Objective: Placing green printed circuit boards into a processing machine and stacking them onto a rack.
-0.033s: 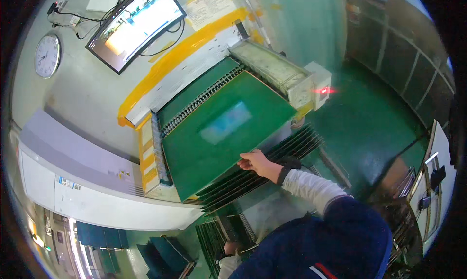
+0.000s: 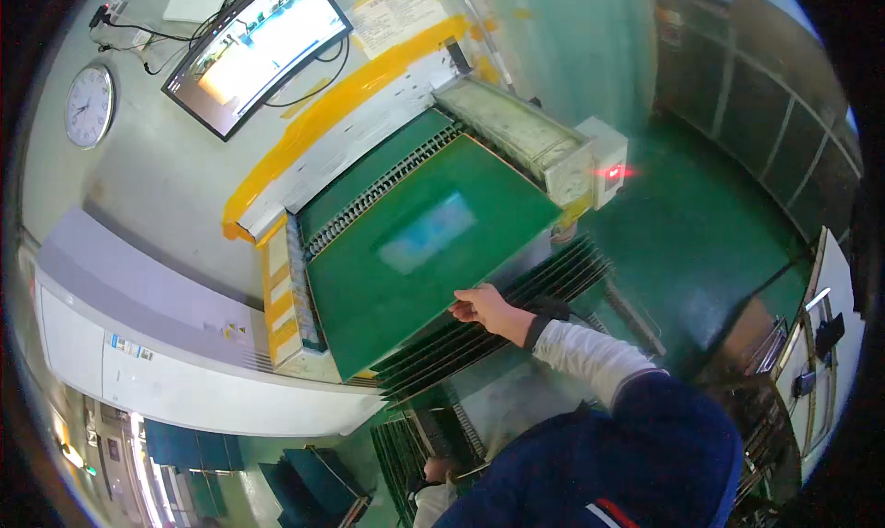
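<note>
Green floor (image 2: 687,252) spreads at three o'clock from the green board (image 2: 424,261), which lies beside rollers (image 2: 383,194), long axis eight to two. It sits toward eleven from the nearer right hand (image 2: 484,310), fingers curled at its edge; pinching, I cannot tell. Left hand (image 2: 437,470), toward six: grip unclear. Nothing visibly differs from the earlier frame.
</note>
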Demonstrator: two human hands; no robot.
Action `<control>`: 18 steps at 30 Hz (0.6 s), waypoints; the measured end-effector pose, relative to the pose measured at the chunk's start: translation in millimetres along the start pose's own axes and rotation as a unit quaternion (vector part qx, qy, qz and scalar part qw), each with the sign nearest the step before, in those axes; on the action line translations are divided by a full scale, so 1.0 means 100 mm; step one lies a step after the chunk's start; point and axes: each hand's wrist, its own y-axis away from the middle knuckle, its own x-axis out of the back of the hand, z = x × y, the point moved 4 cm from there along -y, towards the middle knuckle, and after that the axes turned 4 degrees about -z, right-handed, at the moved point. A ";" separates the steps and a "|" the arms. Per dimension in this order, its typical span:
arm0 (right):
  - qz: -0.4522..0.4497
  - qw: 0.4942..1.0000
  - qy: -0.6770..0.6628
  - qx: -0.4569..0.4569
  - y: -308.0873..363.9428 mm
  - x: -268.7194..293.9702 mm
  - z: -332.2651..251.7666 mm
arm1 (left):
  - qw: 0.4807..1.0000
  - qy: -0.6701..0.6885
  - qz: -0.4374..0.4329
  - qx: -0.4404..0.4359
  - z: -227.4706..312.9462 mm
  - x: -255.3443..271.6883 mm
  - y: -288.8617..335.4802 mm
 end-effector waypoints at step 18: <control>-0.021 1.000 0.003 -0.011 -0.25 -0.18 -0.03 | 0.989 0.105 0.108 -0.008 -0.28 -0.30 -0.29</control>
